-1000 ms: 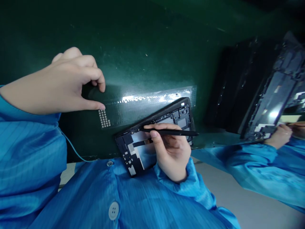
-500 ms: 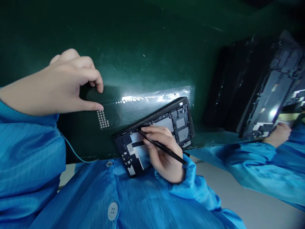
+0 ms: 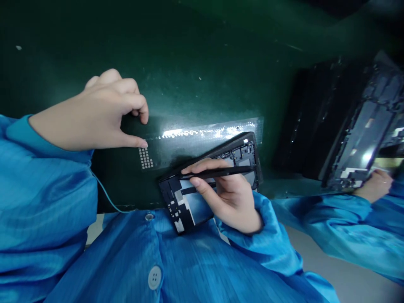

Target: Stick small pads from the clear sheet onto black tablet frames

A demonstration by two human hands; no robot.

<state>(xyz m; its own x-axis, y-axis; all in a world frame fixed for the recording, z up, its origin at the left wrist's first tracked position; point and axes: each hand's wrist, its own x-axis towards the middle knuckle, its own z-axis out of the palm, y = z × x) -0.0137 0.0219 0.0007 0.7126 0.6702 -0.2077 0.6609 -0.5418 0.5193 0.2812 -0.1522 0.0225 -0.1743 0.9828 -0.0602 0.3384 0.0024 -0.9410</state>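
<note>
My left hand (image 3: 107, 111) rests over a clear plastic sheet (image 3: 170, 153), its thumb tip touching the left end beside a block of small pale square pads (image 3: 145, 159). Thumb and curled forefinger are apart with nothing between them. In my right hand (image 3: 235, 198) are black tweezers (image 3: 221, 171), held almost level. Their tip is over the upper left part of an opened tablet-like device (image 3: 198, 208), but exact contact cannot be made out. That device lies tilted at the table's front edge, against my blue smock, showing dark internal parts and pale patches. My right hand hides its middle.
On the right, several dark device housings (image 3: 353, 126) stand leaning together on the green table (image 3: 176, 54). Close by are a co-worker's hand (image 3: 375, 185) and blue sleeve (image 3: 328, 214). A thin blue cord (image 3: 107, 198) runs from my left sleeve.
My right hand has turned, swinging the tweezers from a downward slant to nearly level. The whole view has shifted slightly; my left thumb stays at the same spot on the sheet.
</note>
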